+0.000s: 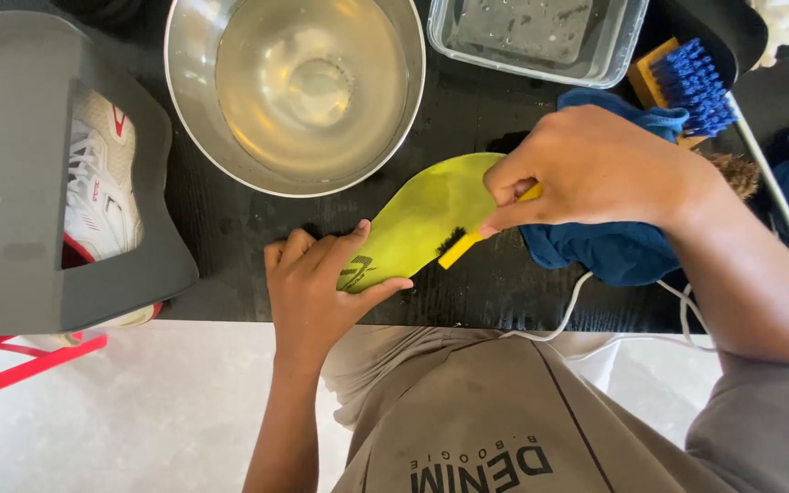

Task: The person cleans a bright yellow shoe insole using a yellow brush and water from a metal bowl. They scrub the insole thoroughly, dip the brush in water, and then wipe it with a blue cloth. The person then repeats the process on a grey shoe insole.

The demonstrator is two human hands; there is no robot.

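Behind insole (422,219): steel bowl (194,100), water inside.

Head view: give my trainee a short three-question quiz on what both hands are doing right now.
1. True or false: the left hand presses the near end of the yellow-green insole onto the black table.
2. What does the right hand have in its grip?
A. the blue-bristled brush
B. a small yellow-handled brush
C. the blue cloth
3. Fill in: the steel bowl behind the insole holds ____.

Key:
1. True.
2. B; the small yellow-handled brush has its dark bristles on the insole, while the blue-bristled brush and blue cloth lie unheld.
3. Clear water.
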